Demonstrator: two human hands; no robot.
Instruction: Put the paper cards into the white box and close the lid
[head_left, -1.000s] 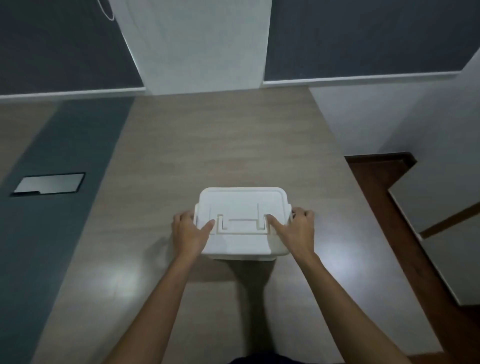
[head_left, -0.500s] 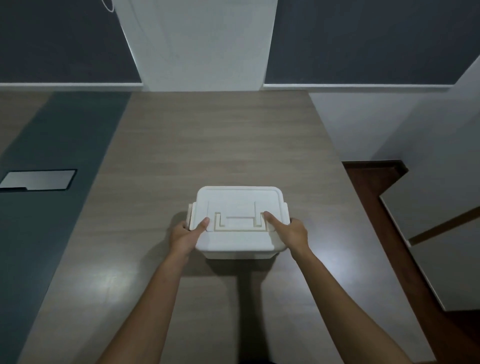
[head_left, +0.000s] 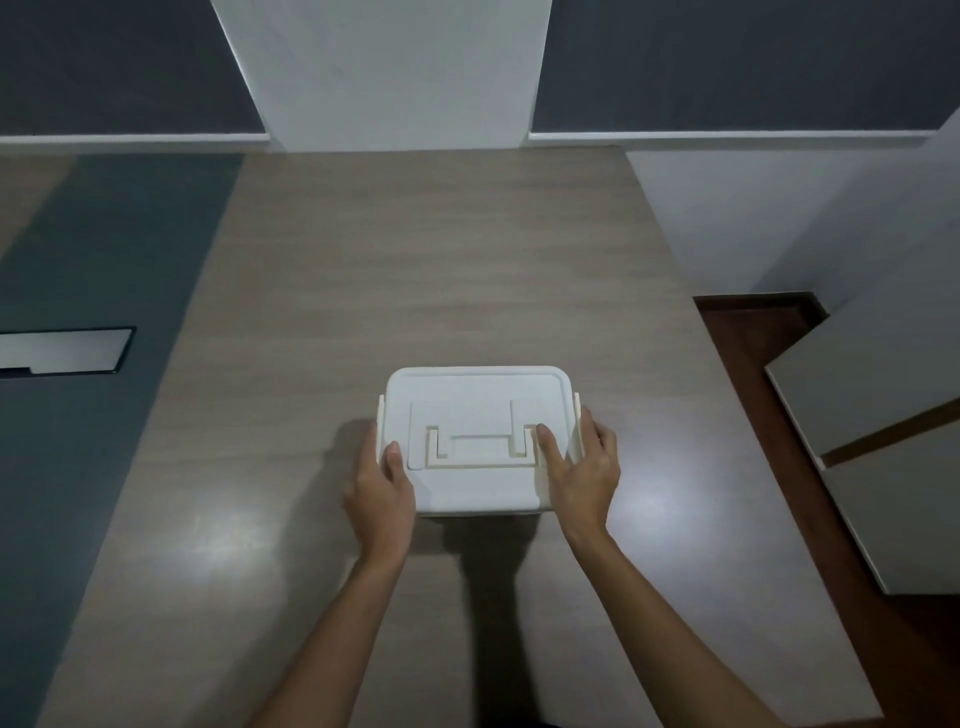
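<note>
Evenly now, both hands, left hand (head_left: 382, 491) and right hand (head_left: 582, 470), gripping the white box (head_left: 475, 441), should press beside its side latches.

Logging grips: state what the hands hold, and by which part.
Both hold the white box: left hand on its left side, right hand on its right side, thumbs on the lid.

Box (head_left: 475, 483) sits on worktop (head_left: 415, 260), near edge, roughly centred. Lid (head_left: 472, 410) on box. Left hand (head_left: 382, 493) at its left side, right hand (head_left: 584, 473) at its right, thumbs on lid.
</note>
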